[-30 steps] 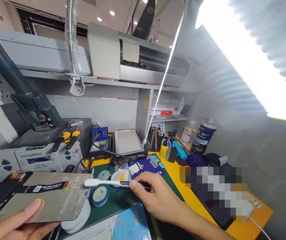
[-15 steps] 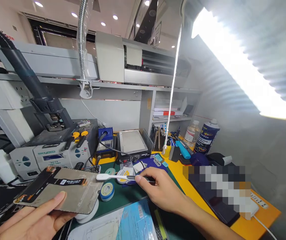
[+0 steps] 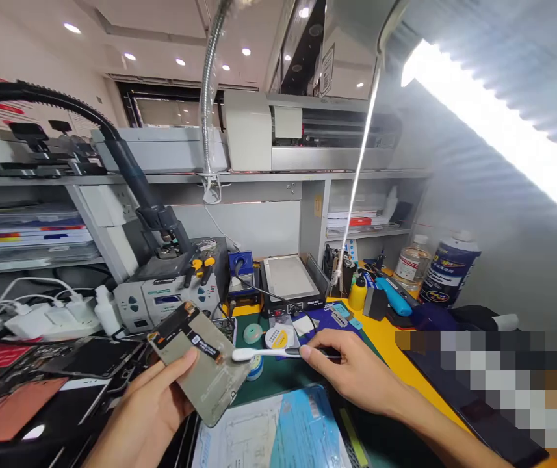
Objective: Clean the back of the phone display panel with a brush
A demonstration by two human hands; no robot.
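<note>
Left hand clamped on a phone screen panel, thumb pressed across its grey back, rear side turned up toward the camera. Long axis of the panel tilted, running from upper left, where a black flex cable crosses it, down to lower right. Right hand closed in a pinch on the dark handle of a white-headed brush, held nearly level above the green surface. Brush axis running right to left, white head pointing at the panel's right edge, just beside it and seemingly not touching. Right hand nearer the brush; left hand alone carrying the panel.

White barcode sticker on the flex cable, print too small to read. Blue-labelled can at far right, lettering blurred. Printed blue-and-white sheet below both hands, text illegible.
</note>
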